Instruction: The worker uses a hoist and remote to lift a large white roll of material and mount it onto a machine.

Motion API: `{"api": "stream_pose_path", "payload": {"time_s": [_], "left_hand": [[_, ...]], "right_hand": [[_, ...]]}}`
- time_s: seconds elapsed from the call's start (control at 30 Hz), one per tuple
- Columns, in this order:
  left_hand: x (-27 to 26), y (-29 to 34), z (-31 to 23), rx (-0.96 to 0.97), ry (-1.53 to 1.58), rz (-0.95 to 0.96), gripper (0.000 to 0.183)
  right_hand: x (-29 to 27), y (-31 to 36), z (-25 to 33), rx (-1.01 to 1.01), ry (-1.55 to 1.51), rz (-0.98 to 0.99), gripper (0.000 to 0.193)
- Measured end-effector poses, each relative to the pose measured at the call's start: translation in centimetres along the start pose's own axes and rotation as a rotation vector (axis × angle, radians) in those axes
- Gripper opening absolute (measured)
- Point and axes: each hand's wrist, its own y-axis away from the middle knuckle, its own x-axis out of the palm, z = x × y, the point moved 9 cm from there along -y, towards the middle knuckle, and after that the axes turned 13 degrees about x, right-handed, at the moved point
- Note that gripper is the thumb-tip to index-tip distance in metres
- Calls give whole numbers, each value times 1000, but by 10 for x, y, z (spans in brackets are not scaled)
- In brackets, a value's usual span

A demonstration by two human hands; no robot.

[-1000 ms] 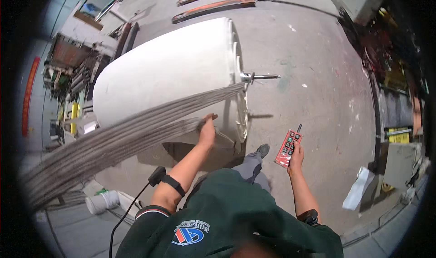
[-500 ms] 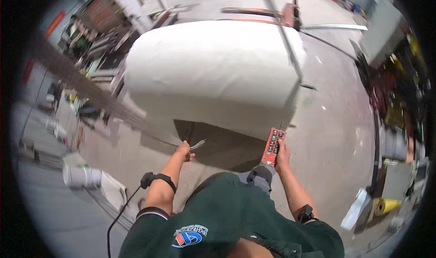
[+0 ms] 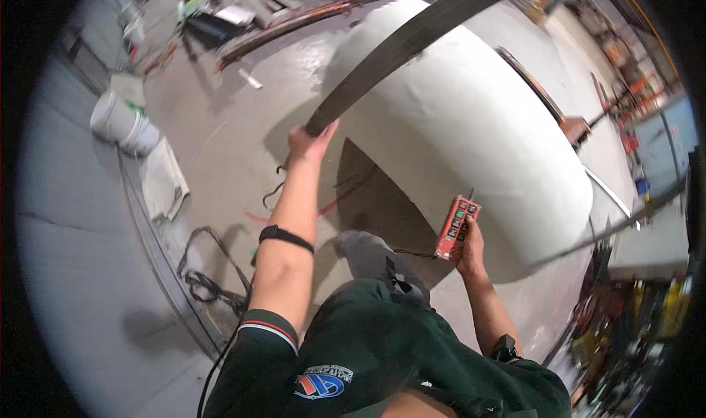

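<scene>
My left hand (image 3: 312, 144) is raised and closed around the lower end of a wide dark strap (image 3: 419, 39). The strap slants up to the right and crosses in front of a large white roll (image 3: 471, 131). In my right hand (image 3: 473, 252) is a red remote control (image 3: 457, 228) with two rows of buttons, held upright near the roll's close side. My right fingers wrap its edge and back. A second dark strap (image 3: 610, 234) passes by the roll's right end. The roll's underside is in shadow, so what bears it is hidden.
White buckets (image 3: 125, 124) and a white sack (image 3: 163, 179) stand along the left grey sheet. A tangled dark strap (image 3: 209, 285) lies on the floor close to my left. A long metal beam (image 3: 294, 24) lies beyond, and a reddish metal bar (image 3: 540, 87) runs behind the roll.
My view has turned, so the roll now lies slanted at the right. My left hand has risen and reached forward with the strap, which now slants up right instead of left. My right hand keeps the remote.
</scene>
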Motion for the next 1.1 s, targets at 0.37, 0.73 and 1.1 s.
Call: {"api": "stream_pose_path", "payload": {"time_s": [0.37, 0.73, 1.1], "left_hand": [[-93, 91, -11, 8, -279, -598, 44], [-103, 90, 54, -178, -81, -718, 51], [-147, 67, 167, -533, -812, -724, 25]], "right_hand": [[-27, 39, 15, -45, 142, 246, 37], [-8, 81, 25, -211, 102, 122, 31], [-6, 84, 12, -366, -239, -184, 27]]}}
